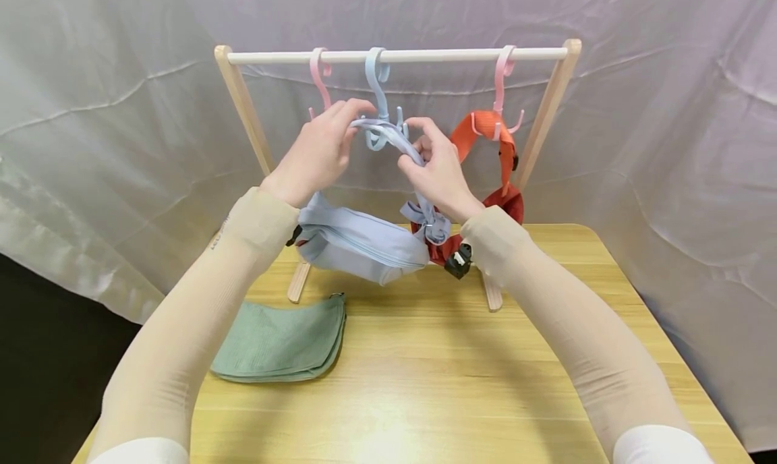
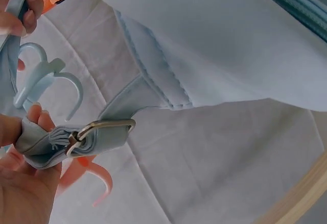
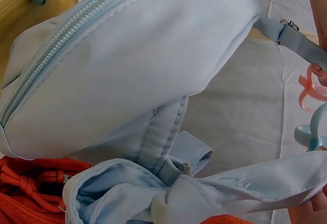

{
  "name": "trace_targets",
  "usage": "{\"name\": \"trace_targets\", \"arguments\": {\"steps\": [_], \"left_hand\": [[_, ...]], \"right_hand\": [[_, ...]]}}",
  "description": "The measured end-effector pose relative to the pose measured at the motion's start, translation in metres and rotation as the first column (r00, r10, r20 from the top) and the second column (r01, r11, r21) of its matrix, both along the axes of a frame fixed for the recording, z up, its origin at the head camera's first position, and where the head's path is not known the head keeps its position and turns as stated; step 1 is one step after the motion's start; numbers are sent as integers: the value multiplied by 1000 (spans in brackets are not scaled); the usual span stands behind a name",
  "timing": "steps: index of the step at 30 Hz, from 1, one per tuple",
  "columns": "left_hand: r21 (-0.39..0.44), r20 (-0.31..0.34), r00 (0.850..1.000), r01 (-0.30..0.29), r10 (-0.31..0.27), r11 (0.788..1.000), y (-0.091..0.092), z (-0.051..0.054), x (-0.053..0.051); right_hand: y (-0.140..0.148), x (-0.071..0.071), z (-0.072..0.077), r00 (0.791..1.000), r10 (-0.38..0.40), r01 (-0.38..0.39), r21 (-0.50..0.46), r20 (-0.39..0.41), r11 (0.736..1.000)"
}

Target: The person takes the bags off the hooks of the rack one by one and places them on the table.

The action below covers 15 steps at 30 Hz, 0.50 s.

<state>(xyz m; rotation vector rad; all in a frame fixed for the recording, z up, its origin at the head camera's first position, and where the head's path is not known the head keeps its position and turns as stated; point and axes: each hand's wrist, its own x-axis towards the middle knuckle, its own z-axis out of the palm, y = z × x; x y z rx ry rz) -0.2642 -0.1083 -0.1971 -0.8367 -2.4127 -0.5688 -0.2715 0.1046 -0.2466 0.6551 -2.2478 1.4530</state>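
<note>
A light blue bag (image 1: pixel 364 245) hangs by its strap (image 1: pixel 394 139) from both hands, in front of a blue hook hanger (image 1: pixel 378 86) on the rail. The left hand (image 1: pixel 322 147) pinches the strap's left part; in the left wrist view its fingers (image 2: pixel 38 183) curl round the strap beside a metal buckle (image 2: pixel 104 127). The right hand (image 1: pixel 438 167) pinches the strap's right part, above a knot (image 1: pixel 434 228) in it. The strap passes across the blue hanger's prongs; whether it rests on them I cannot tell.
An orange strap (image 1: pixel 485 123) hangs on the right pink hanger (image 1: pixel 500 79), its red bag (image 1: pixel 506 204) partly behind the right arm. Another pink hanger (image 1: pixel 318 79) is at left. A green bag (image 1: pixel 282 339) lies on the wooden table (image 1: pixel 425 383). The rack's posts (image 1: pixel 549 106) stand either side.
</note>
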Motion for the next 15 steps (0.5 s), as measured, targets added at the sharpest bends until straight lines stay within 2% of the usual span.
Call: {"name": "trace_targets", "arguments": {"steps": [5, 15], "left_hand": [[20, -2, 1000, -19, 19, 1000, 1, 1, -2], [76, -79, 996, -24, 30, 997, 7, 3, 1]], "right_hand": [[-1, 2, 3, 1000, -6, 6, 1, -2, 1000], [-2, 2, 5, 1000, -14, 15, 13, -17, 1000]]}}
